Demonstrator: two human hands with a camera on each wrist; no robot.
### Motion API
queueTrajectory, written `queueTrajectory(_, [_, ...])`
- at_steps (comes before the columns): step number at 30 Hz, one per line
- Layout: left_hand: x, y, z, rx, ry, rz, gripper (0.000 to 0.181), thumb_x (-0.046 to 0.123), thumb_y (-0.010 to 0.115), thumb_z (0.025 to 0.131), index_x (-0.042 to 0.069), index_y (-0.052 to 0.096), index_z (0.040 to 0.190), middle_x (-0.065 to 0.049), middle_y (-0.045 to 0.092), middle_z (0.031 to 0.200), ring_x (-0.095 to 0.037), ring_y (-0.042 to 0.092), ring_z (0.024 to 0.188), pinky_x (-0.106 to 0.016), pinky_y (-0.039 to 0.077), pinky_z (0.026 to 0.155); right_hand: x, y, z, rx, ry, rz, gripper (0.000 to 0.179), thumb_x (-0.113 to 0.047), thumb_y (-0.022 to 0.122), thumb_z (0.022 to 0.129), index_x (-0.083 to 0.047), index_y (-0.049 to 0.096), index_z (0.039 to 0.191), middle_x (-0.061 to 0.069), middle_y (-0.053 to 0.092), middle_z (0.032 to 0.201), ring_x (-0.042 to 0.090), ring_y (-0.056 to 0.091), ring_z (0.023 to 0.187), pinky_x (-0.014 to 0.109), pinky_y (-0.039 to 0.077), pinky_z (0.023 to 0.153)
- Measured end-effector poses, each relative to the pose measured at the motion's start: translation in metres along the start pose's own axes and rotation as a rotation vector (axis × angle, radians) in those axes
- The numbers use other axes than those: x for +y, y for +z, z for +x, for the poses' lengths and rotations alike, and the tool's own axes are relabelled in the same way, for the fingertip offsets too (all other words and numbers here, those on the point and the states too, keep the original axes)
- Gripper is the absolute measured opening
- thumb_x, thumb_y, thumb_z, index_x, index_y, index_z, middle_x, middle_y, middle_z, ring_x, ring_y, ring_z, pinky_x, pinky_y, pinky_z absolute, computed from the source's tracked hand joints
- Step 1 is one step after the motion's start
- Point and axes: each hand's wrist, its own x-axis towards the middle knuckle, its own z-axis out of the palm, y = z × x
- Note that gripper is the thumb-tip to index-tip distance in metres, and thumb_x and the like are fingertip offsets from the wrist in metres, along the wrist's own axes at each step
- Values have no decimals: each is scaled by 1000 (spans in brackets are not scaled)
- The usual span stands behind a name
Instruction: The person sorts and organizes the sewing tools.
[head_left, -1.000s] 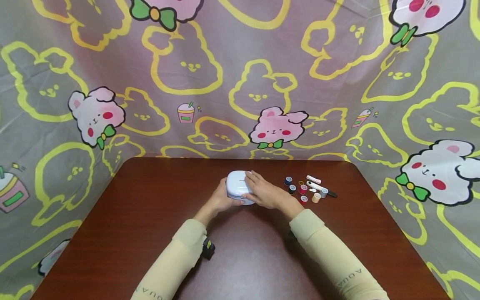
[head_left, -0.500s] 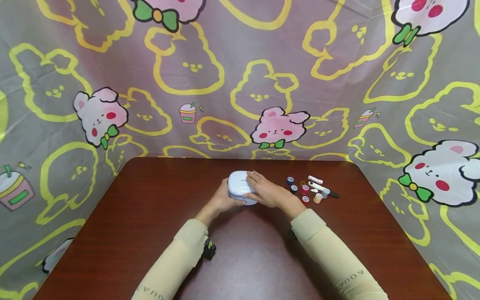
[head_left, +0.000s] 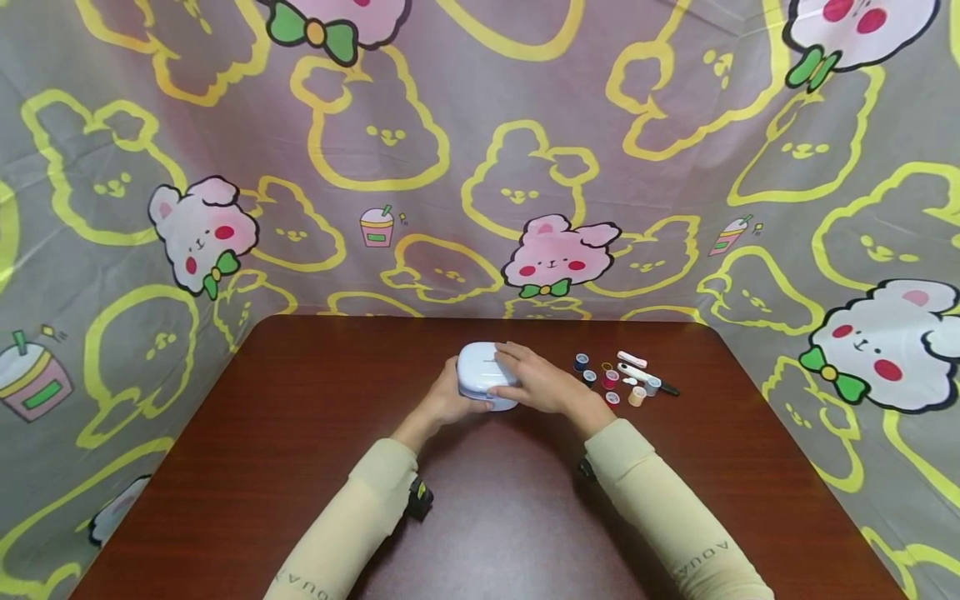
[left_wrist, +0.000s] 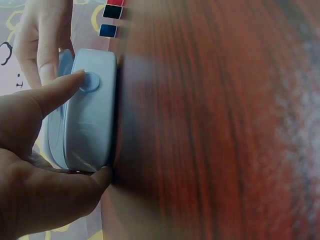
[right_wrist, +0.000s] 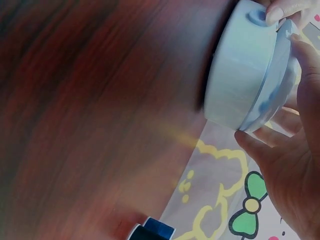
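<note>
A pale blue, rounded plastic case (head_left: 477,367) stands on the table at the middle back. My left hand (head_left: 446,395) grips its left side; in the left wrist view one digit lies against the round button (left_wrist: 91,82) and another holds the lower edge. From the right, my right hand (head_left: 542,385) holds the lid (right_wrist: 274,92), its fingers across the top and its thumb at the front edge. A seam runs between lid and base; how far the lid is raised is hard to tell. The case's inside is hidden.
Right of the case lie several thread spools, among them a red spool (head_left: 611,380) and a beige spool (head_left: 637,397). Beyond them are a white and black slim tool (head_left: 647,378) and a pale pink strip (head_left: 632,360). A patterned curtain (head_left: 420,167) rises behind the brown table (head_left: 315,417).
</note>
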Motion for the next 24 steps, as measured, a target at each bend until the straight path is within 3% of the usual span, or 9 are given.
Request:
queueTrajectory(9, [0, 0, -1, -5, 0, 6, 107, 8, 93, 70, -3, 27, 153, -25, 46, 147, -38, 46, 133, -51, 34, 113, 2, 4, -1, 21, 8, 21, 74, -45, 70, 96, 2, 48, 149, 20, 39, 158, 36, 35, 147, 47, 32, 118])
queueTrajectory(17, [3, -1, -4, -10, 5, 3, 107, 8, 92, 70, -3, 26, 154, -25, 44, 149, -37, 45, 133, -49, 34, 113, 5, 3, -1, 16, -16, 61, 82, -42, 81, 88, 3, 49, 148, 21, 38, 159, 36, 36, 147, 47, 33, 118])
queueTrajectory(24, [3, -2, -5, -16, 2, 19, 108, 10, 92, 72, -4, 25, 154, -26, 43, 150, -38, 45, 135, -52, 34, 114, 5, 1, -2, 18, -20, 62, 78, -41, 80, 89, 1, 49, 148, 20, 39, 158, 35, 40, 144, 47, 36, 116])
